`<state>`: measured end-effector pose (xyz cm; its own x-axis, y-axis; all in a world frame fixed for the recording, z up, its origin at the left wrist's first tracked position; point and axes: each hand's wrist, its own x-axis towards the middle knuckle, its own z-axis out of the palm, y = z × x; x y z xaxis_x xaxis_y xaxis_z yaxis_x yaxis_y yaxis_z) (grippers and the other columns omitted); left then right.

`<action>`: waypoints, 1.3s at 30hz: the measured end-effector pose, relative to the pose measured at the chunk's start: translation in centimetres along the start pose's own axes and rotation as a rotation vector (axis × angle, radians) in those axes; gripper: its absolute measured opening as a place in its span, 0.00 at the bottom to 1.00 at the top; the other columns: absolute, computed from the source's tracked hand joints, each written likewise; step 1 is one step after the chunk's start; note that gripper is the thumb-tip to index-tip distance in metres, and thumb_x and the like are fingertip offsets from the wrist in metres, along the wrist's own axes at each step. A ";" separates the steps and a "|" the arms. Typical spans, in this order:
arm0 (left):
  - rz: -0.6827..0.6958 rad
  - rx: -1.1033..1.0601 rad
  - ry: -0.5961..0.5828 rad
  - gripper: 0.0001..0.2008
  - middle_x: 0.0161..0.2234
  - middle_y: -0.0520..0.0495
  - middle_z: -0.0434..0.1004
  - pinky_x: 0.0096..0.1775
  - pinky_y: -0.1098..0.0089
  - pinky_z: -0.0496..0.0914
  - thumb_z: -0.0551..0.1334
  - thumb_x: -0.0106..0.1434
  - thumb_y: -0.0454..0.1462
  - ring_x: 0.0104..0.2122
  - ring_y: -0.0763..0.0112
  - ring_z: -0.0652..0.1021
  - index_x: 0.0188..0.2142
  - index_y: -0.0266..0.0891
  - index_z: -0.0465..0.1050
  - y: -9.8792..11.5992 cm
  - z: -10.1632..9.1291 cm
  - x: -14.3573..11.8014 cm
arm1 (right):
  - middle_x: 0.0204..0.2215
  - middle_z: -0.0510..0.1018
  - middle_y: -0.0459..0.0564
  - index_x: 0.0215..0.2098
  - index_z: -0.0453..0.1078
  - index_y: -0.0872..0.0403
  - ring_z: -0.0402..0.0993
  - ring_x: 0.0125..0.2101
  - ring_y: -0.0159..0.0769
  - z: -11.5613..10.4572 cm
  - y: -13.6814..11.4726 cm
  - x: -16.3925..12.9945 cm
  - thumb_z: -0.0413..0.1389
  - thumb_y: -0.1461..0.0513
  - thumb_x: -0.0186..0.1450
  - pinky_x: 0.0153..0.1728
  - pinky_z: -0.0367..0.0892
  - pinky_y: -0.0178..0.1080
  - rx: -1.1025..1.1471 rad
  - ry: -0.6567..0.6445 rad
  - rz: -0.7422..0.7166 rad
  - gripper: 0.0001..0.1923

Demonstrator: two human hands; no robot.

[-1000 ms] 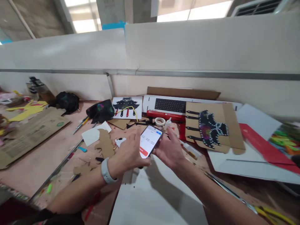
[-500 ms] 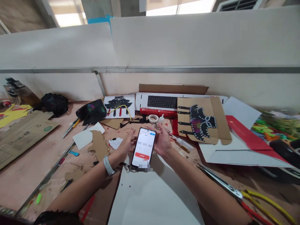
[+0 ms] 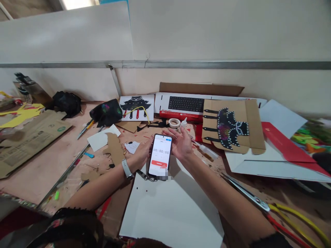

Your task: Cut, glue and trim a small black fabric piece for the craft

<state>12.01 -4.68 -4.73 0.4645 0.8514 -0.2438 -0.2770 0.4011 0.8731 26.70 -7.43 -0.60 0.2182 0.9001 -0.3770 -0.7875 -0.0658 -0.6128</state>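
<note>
A smartphone [image 3: 160, 159] with a timer reading 00:00:00 and a red button on its lit screen is upright in front of me, above a large white sheet [image 3: 168, 210]. My left hand [image 3: 143, 152], with a watch [image 3: 127, 168] on its wrist, grips the phone's left edge; some fingers are hidden behind it. My right hand [image 3: 182, 146] is close by the phone's right edge, palm turned up and fingers apart, holding nothing. A strap with a metal clip [image 3: 146, 176] is by the phone's lower left corner.
Large scissors [image 3: 258, 203] lie under my right forearm. Behind are a keyboard box [image 3: 165, 113], a tape roll [image 3: 174, 123], a glue bottle [image 3: 184, 122] and cardboard [image 3: 254, 137] bearing a black beaded cutout. Cardboard scraps [image 3: 115, 148] and a craft knife [image 3: 85, 129] lie left.
The view has tilted down and shifted a little left, so the table's things appear higher and further right. The phone stays in my left hand; my right hand's fingers are spread wider.
</note>
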 end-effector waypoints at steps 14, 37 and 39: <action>0.038 -0.153 0.075 0.22 0.33 0.44 0.82 0.35 0.66 0.74 0.66 0.56 0.54 0.30 0.65 0.80 0.36 0.37 0.77 -0.5 0.9 0.4 | 0.30 0.83 0.54 0.40 0.69 0.55 0.79 0.35 0.40 0.0 0.4 0.1 0.46 0.52 0.69 0.38 0.74 0.41 -0.012 -0.074 -0.013 0.17; 0.349 -0.084 0.220 0.21 0.27 0.45 0.81 0.32 0.67 0.72 0.63 0.59 0.53 0.27 0.66 0.80 0.32 0.35 0.74 8.3 -3.6 8.4 | 0.37 0.83 0.52 0.41 0.74 0.53 0.79 0.40 0.37 -2.1 1.1 0.8 0.52 0.55 0.67 0.42 0.73 0.38 -0.199 -0.157 0.009 0.12; 0.381 -0.082 0.259 0.20 0.27 0.44 0.81 0.33 0.67 0.72 0.63 0.61 0.52 0.27 0.66 0.80 0.33 0.34 0.74 9.6 -5.0 9.9 | 0.36 0.83 0.52 0.40 0.74 0.54 0.79 0.38 0.37 -2.7 1.1 0.7 0.53 0.56 0.67 0.42 0.72 0.38 -0.221 -0.170 0.035 0.12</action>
<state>9.78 9.29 -0.87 0.0945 0.9953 -0.0191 -0.4576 0.0604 0.8871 27.56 -8.01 -3.40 0.0788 0.9537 -0.2902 -0.6442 -0.1734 -0.7449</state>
